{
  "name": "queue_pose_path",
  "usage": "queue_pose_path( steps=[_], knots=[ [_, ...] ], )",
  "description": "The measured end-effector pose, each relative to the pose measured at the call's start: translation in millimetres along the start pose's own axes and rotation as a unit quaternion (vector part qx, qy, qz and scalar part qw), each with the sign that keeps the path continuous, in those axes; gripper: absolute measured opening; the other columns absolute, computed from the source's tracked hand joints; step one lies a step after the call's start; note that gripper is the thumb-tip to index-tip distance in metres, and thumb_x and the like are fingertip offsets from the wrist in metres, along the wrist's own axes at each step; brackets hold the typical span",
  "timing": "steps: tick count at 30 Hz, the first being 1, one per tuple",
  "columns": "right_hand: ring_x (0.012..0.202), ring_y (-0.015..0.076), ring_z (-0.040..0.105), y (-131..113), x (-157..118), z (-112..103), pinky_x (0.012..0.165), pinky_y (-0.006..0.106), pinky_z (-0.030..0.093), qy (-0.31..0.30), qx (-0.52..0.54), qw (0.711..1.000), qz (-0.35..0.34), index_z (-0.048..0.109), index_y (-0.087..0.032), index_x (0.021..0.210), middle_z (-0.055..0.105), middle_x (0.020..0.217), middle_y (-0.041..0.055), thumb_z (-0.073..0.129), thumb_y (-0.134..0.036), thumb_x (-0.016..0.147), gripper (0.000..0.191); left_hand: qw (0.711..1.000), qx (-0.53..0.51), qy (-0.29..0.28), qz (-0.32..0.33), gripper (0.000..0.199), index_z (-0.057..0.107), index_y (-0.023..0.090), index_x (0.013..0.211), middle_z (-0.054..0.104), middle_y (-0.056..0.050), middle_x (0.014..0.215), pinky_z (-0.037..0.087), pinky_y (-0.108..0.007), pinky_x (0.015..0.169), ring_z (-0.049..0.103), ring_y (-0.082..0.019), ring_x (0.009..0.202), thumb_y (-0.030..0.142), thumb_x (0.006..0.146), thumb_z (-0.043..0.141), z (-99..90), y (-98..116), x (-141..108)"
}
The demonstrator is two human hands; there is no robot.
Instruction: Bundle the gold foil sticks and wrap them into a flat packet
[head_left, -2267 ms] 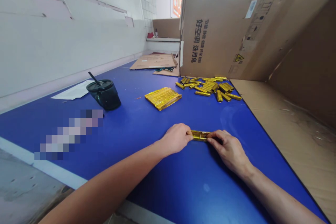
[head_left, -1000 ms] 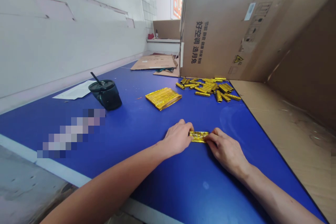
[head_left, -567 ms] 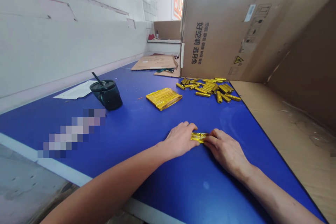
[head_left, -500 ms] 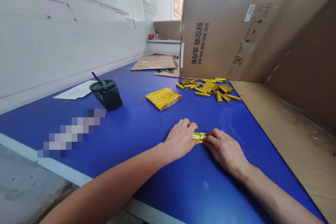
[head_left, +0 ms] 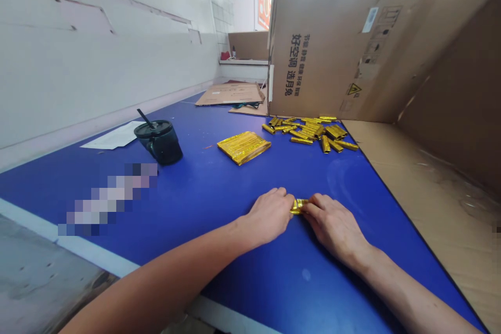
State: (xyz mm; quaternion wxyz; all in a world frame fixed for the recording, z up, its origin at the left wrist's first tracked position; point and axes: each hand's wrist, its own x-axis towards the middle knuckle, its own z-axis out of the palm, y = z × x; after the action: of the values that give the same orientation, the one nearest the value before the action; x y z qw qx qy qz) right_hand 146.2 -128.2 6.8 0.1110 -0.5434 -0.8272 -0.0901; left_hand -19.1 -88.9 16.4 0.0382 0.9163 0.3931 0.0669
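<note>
A small shiny gold cardboard strip [head_left: 298,206] lies low over the blue table between my hands, its ends hidden by fingers. My left hand [head_left: 272,215] closes over its left end, fingers curled. At the other end, the thumb and fingers of my right hand [head_left: 332,222] pinch it. Beyond my hands sits a flat stack of gold pieces [head_left: 244,147]. Farther back to the right is a loose heap of gold tubes [head_left: 313,129], some showing open ends.
A dark lidded mug [head_left: 162,142] with a straw stands at left, by white paper [head_left: 113,135]. A large cardboard box [head_left: 332,52] rises behind the heap. Flat cardboard [head_left: 230,93] lies at the back; more cardboard [head_left: 415,177] borders the table's right edge. A pixelated patch covers something at left.
My left hand's fingers have curled in more tightly over the gold strip, and less of the strip shows. My right hand keeps its pinch almost in place.
</note>
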Motion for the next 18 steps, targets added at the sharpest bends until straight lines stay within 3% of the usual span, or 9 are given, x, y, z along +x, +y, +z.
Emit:
queue_pose_path(
  steps=[4, 9, 18],
  knots=[
    [0.071, 0.0148, 0.051, -2, -1, -3, 0.063, 0.025, 0.038, -0.03, -0.013, 0.999, -0.004, 0.061, -0.02, 0.08, 0.057, 0.078, 0.0038, 0.04, -0.016, 0.084, 0.022, 1.0, 0.007, -0.003, -0.001, 0.014, 0.054, 0.015, 0.088, 0.054, -0.006, 0.085, 0.044, -0.03, 0.071, 0.053, -0.02, 0.082, 0.025, 0.078, 0.051, -2.4, 3, -3],
    [0.079, 0.0199, 0.055, -13, -2, -10, 0.067, 0.031, 0.041, -0.056, -0.049, 0.997, 0.0, 0.057, -0.021, 0.103, 0.059, 0.088, 0.0058, 0.043, -0.022, 0.083, 0.025, 0.999, 0.037, -0.004, 0.022, 0.014, 0.057, 0.014, 0.087, 0.054, -0.007, 0.086, 0.043, -0.03, 0.07, 0.051, -0.02, 0.083, 0.019, 0.08, 0.046, -6.9, 9, -6],
    [0.089, 0.0246, 0.059, -29, -6, -18, 0.083, 0.041, 0.042, -0.12, -0.083, 0.989, -0.014, 0.058, -0.013, 0.107, 0.062, 0.102, 0.0123, 0.049, -0.023, 0.08, 0.03, 0.997, 0.061, -0.02, 0.052, 0.013, 0.058, 0.012, 0.084, 0.055, -0.009, 0.086, 0.043, -0.031, 0.065, 0.049, -0.022, 0.079, 0.016, 0.076, 0.048, -9.0, 14, -14]
  ],
)
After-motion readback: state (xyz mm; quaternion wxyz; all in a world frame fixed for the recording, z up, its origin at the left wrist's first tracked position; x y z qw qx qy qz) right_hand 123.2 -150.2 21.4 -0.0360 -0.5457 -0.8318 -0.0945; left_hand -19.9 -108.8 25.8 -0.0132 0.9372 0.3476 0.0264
